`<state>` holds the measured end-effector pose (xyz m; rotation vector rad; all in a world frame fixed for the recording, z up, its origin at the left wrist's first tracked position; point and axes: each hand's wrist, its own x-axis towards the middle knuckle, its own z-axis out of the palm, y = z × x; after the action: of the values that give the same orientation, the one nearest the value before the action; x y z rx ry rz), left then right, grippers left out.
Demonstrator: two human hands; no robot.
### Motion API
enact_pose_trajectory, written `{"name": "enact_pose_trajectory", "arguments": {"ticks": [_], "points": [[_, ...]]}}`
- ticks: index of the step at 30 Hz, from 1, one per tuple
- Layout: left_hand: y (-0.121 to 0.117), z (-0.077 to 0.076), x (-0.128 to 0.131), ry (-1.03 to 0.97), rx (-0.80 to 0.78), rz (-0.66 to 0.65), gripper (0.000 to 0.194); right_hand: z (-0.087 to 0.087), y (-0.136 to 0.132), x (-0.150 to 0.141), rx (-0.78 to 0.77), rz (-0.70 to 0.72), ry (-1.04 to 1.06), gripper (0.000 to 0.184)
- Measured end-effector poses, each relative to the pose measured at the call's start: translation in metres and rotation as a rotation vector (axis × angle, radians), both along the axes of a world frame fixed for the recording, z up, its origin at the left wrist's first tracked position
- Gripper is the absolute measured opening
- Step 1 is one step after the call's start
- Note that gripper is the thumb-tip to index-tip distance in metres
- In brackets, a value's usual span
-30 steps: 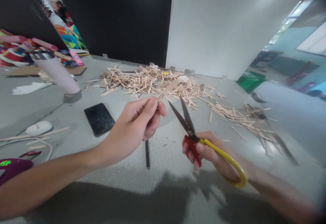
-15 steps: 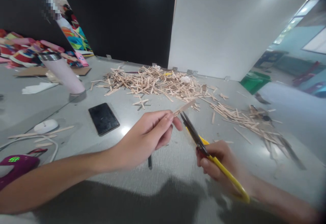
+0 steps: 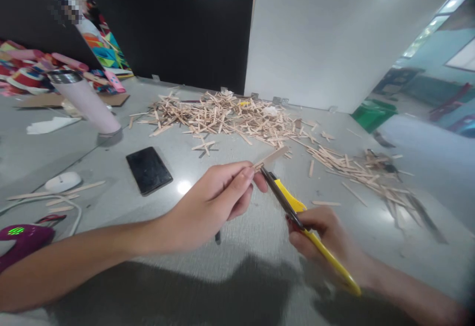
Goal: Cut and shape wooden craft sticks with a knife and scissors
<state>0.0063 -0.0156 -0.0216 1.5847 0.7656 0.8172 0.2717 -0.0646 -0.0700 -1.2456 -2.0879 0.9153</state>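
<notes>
My left hand [image 3: 226, 190] pinches a flat wooden craft stick [image 3: 274, 156] between thumb and forefinger; its free end points up and to the right. A small strip by the thumb may be a second piece. In my right hand [image 3: 322, 234] is a pair of scissors [image 3: 284, 200] with dark blades and a yellow handle. The blades look almost together, with their tips right beside the stick near my left fingertips; whether they touch it I cannot tell. Behind the blades shows a yellow piece with a dark end [image 3: 289, 196], partly hidden by my right hand.
A heap of craft sticks [image 3: 218, 116] lies at the back, with more sticks [image 3: 345, 165] at right. Glued crossed sticks [image 3: 204, 146] lie in front. A phone [image 3: 149, 170], white mouse [image 3: 63, 181], pink tumbler [image 3: 87, 103] and purple device with cable [image 3: 25, 239] are at left.
The scissors' tips have come together and moved slightly left and down to the stick. More of the yellow piece shows behind the blades. My left hand has barely moved.
</notes>
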Motion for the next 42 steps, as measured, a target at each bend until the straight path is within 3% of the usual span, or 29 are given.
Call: {"name": "enact_pose_trajectory", "arguments": {"ticks": [11,15,20,25,31,38,42], "points": [[0.0,0.001,0.002,0.033,0.033,0.007,0.042,-0.002,0.001,-0.001,0.0,-0.034,-0.056,0.052],[0.003,0.0,0.003,0.124,0.142,0.053,0.042,-0.003,0.001,0.001,-0.028,-0.045,-0.056,0.056],[0.008,-0.003,0.001,0.314,0.368,0.122,0.04,-0.005,0.0,0.003,-0.135,-0.024,0.032,0.059],[0.016,-0.004,-0.003,0.428,0.461,0.124,0.039,-0.009,-0.001,0.002,-0.352,0.004,0.199,0.061],[0.019,0.0,-0.007,0.404,0.346,0.06,0.042,-0.015,-0.006,0.004,-0.493,-0.079,0.251,0.059],[0.016,0.007,-0.007,0.23,0.189,0.002,0.048,-0.017,-0.008,0.012,-0.379,0.0,0.267,0.055],[0.016,0.008,-0.008,0.203,0.158,-0.017,0.046,-0.019,-0.007,0.012,-0.398,0.009,0.272,0.057]]}}
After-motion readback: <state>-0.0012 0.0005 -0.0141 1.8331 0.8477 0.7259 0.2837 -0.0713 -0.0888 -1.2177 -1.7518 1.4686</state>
